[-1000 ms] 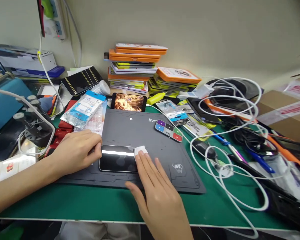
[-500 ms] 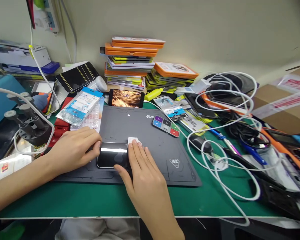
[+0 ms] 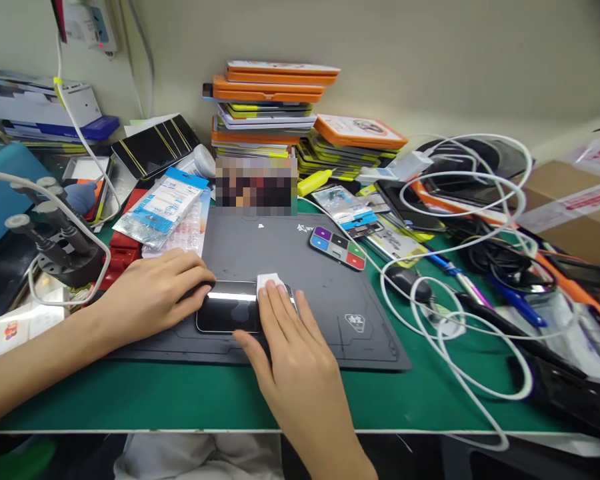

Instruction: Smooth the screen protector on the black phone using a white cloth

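Note:
A smartphone [image 3: 229,312] with a dark glossy screen lies flat on the grey work mat [image 3: 380,333]; a streak of light reflects along its upper part. My left hand [image 3: 163,290] grips the phone's left end, fingers curled at the edge. Over the right part of the screen, my right hand [image 3: 297,353] presses a white wipe [image 3: 269,279] with its fingers stretched out. The thumb lies apart at the phone's near edge. Most of the wipe and the phone's right end are hidden under that hand.
Behind the mat stand stacked orange boxes [image 3: 270,87] and a pixelated patch. A multicoloured block [image 3: 337,248] lies on the mat. White cable [image 3: 445,353] loops over the right side. At left are a grey tool holder [image 3: 65,260] and blue-white packets [image 3: 163,203].
The view has shifted slightly. Both hands keep their places on the phone and wipe, with the right hand's fingers a little more spread.

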Motion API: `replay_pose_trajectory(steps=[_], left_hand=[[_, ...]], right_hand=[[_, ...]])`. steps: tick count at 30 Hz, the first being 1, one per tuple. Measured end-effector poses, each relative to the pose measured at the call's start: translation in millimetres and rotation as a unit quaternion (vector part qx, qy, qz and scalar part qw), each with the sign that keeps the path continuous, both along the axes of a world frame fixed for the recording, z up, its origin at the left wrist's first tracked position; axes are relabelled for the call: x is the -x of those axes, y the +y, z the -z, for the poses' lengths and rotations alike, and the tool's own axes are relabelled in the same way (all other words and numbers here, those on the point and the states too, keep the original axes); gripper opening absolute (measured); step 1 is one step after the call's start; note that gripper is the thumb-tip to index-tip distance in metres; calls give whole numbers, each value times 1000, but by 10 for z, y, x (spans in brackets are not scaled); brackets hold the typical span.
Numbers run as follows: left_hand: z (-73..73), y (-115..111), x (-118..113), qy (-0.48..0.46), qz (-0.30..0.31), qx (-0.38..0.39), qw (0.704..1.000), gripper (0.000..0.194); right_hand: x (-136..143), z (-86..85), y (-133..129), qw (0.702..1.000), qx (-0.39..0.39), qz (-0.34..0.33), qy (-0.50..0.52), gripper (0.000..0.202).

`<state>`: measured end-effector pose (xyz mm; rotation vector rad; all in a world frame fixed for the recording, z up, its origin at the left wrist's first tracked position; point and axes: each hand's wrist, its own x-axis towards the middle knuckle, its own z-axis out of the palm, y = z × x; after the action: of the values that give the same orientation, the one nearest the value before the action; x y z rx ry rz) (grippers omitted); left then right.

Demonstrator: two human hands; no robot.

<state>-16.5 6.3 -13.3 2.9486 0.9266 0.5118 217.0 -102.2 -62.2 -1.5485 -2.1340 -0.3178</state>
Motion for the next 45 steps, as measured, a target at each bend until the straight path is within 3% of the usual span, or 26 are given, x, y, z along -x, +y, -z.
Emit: replay_pose_trajectory(steps=[3, 10, 18, 25, 33, 41, 45], left_hand=[[8, 15, 3, 15, 10, -2, 1000, 26], [35, 21, 4, 32, -15, 1, 999, 28], [54, 45, 35, 37, -27, 5, 999, 30], [60, 6, 16, 37, -29, 2, 999, 31], [58, 20, 29, 39, -30, 10, 999, 32], [62, 10, 1, 38, -23, 1, 999, 32], [40, 12, 1, 34, -24, 2, 999, 31]], right_hand=[[23, 1, 86, 1000, 2, 16, 2, 63], [-97, 58, -267, 1000, -9, 1, 11, 63], [-137, 14, 118, 999, 24, 10, 28, 61], [-150, 66, -310, 1000, -4, 18, 4, 64], [-217, 33, 108, 1000, 20, -4, 11, 67], [-247, 80, -323, 1000, -17, -18, 3, 66], [-203, 40, -188, 1000, -15, -13, 6, 63]])
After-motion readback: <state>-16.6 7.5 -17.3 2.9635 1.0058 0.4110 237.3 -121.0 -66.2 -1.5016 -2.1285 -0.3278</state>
